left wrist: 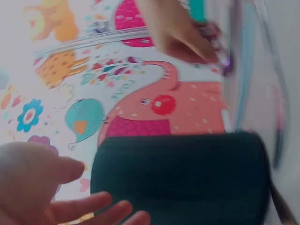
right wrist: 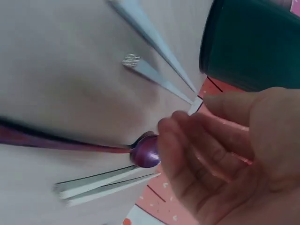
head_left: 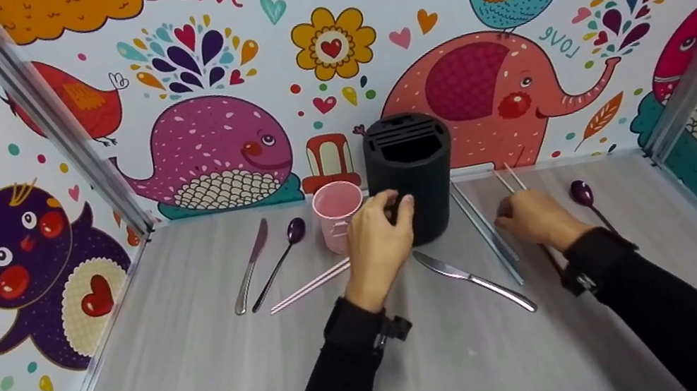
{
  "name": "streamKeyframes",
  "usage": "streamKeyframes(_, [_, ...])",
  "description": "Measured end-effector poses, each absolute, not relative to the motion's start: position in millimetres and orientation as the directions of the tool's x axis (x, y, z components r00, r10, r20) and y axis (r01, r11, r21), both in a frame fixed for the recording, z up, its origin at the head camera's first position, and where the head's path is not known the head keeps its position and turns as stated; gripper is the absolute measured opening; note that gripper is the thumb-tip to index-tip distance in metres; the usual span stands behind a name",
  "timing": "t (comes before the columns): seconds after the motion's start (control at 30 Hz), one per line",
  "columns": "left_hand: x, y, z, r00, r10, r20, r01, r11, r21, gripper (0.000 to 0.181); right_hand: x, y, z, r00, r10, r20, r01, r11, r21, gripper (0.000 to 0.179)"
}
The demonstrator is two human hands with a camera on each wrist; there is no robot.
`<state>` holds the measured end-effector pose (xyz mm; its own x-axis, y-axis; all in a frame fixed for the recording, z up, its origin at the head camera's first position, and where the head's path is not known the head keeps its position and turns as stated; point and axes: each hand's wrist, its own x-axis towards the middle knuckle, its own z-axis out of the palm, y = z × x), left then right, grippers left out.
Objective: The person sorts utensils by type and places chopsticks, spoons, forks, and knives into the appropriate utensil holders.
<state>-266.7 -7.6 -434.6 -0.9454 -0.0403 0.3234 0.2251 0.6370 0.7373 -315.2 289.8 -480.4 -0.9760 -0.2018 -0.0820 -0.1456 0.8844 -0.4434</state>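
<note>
A black cylindrical utensil holder [head_left: 413,177] with a slotted top stands near the back wall. My left hand [head_left: 379,240] is in front of its left side, fingers loosely bent; the left wrist view shows thumb and fingers apart with nothing between them. My right hand [head_left: 539,218] is low over the table, right of the holder. In the right wrist view, its loosely curled fingers [right wrist: 171,145] are at the purple bowl of a spoon [right wrist: 146,152]; whether they touch is unclear. Two pale chopsticks [right wrist: 108,185] lie beside that spoon, partly hidden by the hand in the head view.
A pink cup [head_left: 332,223] stands left of the holder. Pink chopsticks [head_left: 311,286], a knife [head_left: 252,270] and a dark spoon [head_left: 281,261] lie at left. Another knife [head_left: 478,281] lies in front, blue-grey chopsticks [head_left: 491,238] beside the holder, another purple spoon [head_left: 583,193] far right.
</note>
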Motion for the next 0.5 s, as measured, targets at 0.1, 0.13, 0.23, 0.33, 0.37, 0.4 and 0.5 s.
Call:
streamKeyframes(0.1, [-273.1, 0.0, -431.8, -0.946, -0.088, 0.313, 0.2, 0.603, 0.772, 0.044, -329.1, 278.5, -487.1, -0.973, -0.222, -0.057, -0.177, 0.888, -0.425, 0.023])
streamKeyframes(0.13, [-274.9, 2.3, -431.0, -0.944, -0.104, 0.313, 0.193, 0.594, 0.781, 0.046, -332.2, 275.3, -489.8, -0.973, -0.226, -0.04, -0.191, 0.892, -0.41, 0.023])
streamKeyframes(0.23, [-279.0, 7.2, -428.0, -0.94, -0.164, 0.299, 0.154, 0.577, 0.802, 0.047, -339.2, 267.4, -498.2, -0.971, -0.238, 0.026, -0.232, 0.908, -0.35, 0.02])
streamKeyframes(0.33, [-283.0, 8.5, -424.2, -0.935, -0.212, 0.284, 0.121, 0.561, 0.819, 0.048, -343.9, 261.7, -503.9, -0.969, -0.239, 0.068, -0.248, 0.92, -0.303, 0.016])
streamKeyframes(0.37, [-284.6, 8.2, -423.0, -0.935, -0.22, 0.278, 0.114, 0.555, 0.824, 0.05, -345.4, 260.5, -505.1, -0.97, -0.23, 0.073, -0.241, 0.923, -0.299, 0.015])
streamKeyframes(0.4, [-286.1, 7.6, -421.9, -0.936, -0.222, 0.274, 0.112, 0.552, 0.826, 0.053, -346.6, 259.9, -506.3, -0.973, -0.223, 0.067, -0.233, 0.928, -0.291, 0.015])
streamKeyframes(0.5, [-290.2, 4.2, -419.5, -0.943, -0.198, 0.268, 0.12, 0.548, 0.828, 0.066, -348.7, 258.7, -507.8, -0.978, -0.209, 0.028, -0.208, 0.94, -0.271, 0.015])
